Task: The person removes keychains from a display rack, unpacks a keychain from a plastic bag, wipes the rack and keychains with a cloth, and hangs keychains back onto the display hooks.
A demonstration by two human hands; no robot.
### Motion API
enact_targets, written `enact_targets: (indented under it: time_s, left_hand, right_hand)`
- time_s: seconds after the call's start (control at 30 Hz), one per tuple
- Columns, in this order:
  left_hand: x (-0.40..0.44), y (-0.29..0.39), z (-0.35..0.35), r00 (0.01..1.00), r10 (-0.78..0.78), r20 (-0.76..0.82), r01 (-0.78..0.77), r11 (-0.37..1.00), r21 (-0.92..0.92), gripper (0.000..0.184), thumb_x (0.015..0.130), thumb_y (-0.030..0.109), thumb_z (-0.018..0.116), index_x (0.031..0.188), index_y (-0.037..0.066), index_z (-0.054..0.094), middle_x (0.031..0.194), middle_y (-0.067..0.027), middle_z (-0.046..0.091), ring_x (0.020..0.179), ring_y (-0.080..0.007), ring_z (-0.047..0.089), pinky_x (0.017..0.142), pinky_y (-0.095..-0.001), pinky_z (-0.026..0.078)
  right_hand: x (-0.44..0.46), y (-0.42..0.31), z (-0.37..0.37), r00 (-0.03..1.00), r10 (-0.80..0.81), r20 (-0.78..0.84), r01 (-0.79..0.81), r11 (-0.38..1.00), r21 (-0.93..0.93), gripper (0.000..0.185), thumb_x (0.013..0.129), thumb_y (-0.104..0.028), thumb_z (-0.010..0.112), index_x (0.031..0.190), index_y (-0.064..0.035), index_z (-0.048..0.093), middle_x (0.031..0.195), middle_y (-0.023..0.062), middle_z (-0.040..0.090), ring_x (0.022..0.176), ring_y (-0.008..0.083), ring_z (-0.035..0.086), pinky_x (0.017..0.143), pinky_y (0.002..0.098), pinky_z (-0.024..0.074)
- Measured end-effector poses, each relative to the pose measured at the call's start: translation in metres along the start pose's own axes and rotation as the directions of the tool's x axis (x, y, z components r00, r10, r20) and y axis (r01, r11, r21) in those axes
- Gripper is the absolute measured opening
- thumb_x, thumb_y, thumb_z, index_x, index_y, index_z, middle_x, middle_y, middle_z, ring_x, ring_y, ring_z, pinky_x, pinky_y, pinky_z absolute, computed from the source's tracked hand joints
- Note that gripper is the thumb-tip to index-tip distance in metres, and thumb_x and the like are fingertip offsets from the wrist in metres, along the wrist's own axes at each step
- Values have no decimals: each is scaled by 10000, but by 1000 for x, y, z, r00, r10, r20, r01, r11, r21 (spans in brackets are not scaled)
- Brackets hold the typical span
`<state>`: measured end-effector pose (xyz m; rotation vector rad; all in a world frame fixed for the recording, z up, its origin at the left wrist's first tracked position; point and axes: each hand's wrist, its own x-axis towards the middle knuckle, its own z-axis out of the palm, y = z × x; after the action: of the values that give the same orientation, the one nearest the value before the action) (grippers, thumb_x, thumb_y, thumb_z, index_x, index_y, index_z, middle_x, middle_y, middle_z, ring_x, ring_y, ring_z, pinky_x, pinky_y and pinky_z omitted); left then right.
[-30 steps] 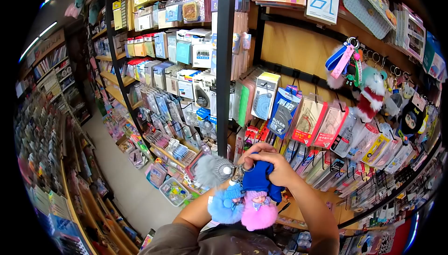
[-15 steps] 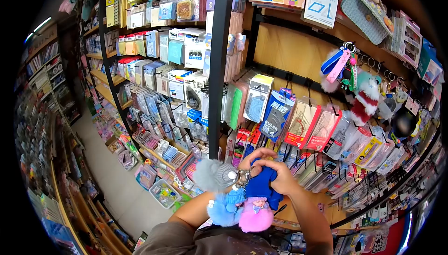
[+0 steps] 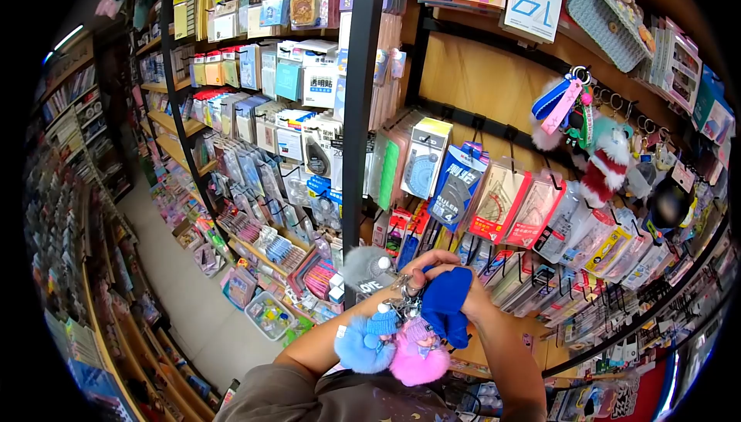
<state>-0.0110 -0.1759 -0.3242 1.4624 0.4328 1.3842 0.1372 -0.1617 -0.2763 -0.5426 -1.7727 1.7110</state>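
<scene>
In front of my chest, my left hand (image 3: 417, 270) is closed around the metal rings of several plush keychains. A grey pompom keychain (image 3: 366, 268) marked LOVE sticks out to the left. Below hang a light blue fluffy doll keychain (image 3: 365, 345) and a pink fluffy doll keychain (image 3: 421, 356), both with knit hats. My right hand (image 3: 472, 291) is against the left one, its fingers mostly hidden behind a dark blue cloth (image 3: 446, 292) that it grips. The cloth drapes down beside the pink doll.
A wall rack with packaged rulers (image 3: 458, 190) and a black post (image 3: 363, 113) stands close ahead. More keychains (image 3: 606, 167) hang from hooks at the right. Stationery packs fill the left shelves. A clear plastic bin (image 3: 270, 315) sits low by the aisle floor (image 3: 181, 298).
The grey pompom has swung up and right, turning its LOVE lettering into view. The blue cloth has shifted up and right, and the two dolls hang slightly further left.
</scene>
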Motion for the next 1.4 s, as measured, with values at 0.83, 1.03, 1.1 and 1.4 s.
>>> enact_targets:
  time_s: [0.83, 1.03, 1.1, 1.4]
  left_hand:
    - [-16, 3, 11, 993, 2, -116, 12, 992, 124, 902, 644, 726, 547, 1164, -5, 448, 1138, -87, 488, 1098, -177, 462, 931, -310, 357]
    - [-23, 6, 14, 996, -50, -72, 52, 998, 27, 818, 710, 685, 523, 1156, 2, 459, 1132, -82, 494, 1100, -172, 462, 927, -306, 361]
    - [-23, 5, 13, 994, -52, -93, 55, 998, 25, 767, 738, 654, 521, 1147, 7, 467, 1132, -79, 496, 1094, -165, 463, 924, -298, 361]
    - [-22, 2, 19, 985, 43, -169, -5, 976, 217, 457, 851, 423, 529, 1095, 38, 502, 1015, -48, 535, 945, -119, 503, 811, -242, 403]
  right_hand:
    - [-17, -9, 14, 983, -149, 108, 176, 933, -314, 299, 703, 66, 599, 987, -16, 556, 905, 17, 576, 839, 107, 547, 754, 243, 441]
    - [-18, 4, -5, 984, 53, 167, -50, 998, -24, 356, 666, 109, 523, 1009, 20, 554, 978, 43, 582, 899, 111, 538, 791, 252, 436]
    - [-18, 5, -3, 987, 21, 159, -10, 997, -74, 341, 695, 90, 542, 1025, 5, 536, 953, 34, 577, 881, 115, 542, 767, 250, 442]
    - [-20, 2, 18, 990, -98, 98, 125, 939, -322, 350, 670, 65, 613, 986, -33, 501, 909, 27, 545, 880, 111, 520, 771, 256, 427]
